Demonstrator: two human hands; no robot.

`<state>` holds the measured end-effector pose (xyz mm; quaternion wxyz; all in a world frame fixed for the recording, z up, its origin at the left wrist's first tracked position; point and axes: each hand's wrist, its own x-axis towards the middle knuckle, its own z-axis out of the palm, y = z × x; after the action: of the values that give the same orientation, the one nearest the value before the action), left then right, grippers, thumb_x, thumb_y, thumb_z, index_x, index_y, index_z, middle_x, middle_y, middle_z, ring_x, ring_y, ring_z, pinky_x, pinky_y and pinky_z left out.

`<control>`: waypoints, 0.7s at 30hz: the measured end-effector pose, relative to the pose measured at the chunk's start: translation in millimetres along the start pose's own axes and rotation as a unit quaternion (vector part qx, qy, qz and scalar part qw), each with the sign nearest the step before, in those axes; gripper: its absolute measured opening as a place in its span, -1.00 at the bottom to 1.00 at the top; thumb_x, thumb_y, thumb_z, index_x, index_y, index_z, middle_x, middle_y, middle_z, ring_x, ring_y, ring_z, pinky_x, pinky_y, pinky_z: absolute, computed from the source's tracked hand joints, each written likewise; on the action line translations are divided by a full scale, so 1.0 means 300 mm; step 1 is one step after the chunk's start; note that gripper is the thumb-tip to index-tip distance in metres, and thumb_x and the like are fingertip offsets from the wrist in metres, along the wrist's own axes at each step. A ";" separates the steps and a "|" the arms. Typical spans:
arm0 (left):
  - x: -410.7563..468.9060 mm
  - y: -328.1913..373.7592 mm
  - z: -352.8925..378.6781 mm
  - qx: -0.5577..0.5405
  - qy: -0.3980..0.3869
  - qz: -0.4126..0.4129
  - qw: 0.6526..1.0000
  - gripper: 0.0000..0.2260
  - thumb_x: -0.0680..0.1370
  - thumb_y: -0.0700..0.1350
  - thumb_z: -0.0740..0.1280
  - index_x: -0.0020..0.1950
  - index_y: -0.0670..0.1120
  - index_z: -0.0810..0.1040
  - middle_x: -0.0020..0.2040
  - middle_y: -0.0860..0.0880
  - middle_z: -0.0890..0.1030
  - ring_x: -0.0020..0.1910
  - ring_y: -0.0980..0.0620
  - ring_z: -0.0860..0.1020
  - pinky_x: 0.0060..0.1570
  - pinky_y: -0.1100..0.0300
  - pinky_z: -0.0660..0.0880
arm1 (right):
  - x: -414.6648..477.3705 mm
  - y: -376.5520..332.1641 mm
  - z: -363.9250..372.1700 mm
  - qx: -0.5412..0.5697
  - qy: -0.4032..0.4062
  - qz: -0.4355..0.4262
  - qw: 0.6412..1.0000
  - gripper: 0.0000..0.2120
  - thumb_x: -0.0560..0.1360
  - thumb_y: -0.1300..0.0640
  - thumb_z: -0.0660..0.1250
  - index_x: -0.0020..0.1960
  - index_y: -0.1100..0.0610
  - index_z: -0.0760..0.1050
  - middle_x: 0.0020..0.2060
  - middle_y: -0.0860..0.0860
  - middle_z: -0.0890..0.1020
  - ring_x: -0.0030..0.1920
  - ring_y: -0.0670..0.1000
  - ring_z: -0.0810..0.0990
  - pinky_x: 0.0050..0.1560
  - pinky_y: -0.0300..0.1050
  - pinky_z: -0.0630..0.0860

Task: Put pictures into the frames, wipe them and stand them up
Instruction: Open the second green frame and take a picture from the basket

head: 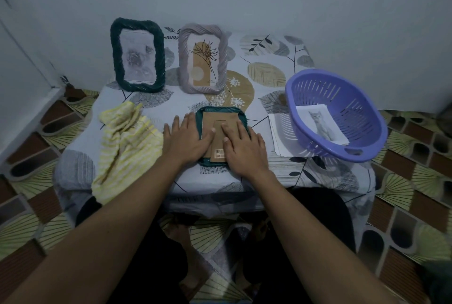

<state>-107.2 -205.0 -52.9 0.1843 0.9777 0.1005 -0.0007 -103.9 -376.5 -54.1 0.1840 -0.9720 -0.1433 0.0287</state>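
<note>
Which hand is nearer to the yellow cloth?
Left. The left hand rests on the teal frame's left edge, beside the cloth; the right hand lies on its backing, farther off.

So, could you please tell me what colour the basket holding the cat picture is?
The basket is purple, or lilac; the head view shows it clearly.

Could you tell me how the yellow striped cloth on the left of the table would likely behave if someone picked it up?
The yellow striped cloth lies crumpled in soft folds, so it would probably droop limply and feel light. Its near end seems to hang over the edge of the table, so a slight tug might slide it off.
</note>
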 end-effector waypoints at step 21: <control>0.000 -0.010 0.028 0.038 0.055 0.003 0.998 -0.14 0.46 0.49 0.00 0.61 -0.02 0.11 0.60 -0.05 0.19 0.58 -0.12 0.10 0.53 -0.17 -0.02 | -0.058 0.040 -0.115 -0.015 0.060 0.058 0.996 -0.48 0.55 -0.18 0.22 0.43 0.02 0.37 0.34 0.05 0.41 0.35 0.11 0.31 0.22 0.06 0.18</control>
<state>-107.6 -205.3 -61.7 0.1411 0.9829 0.1076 0.0496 -113.7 -404.2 -26.4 0.1754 -0.9814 -0.0757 -0.0210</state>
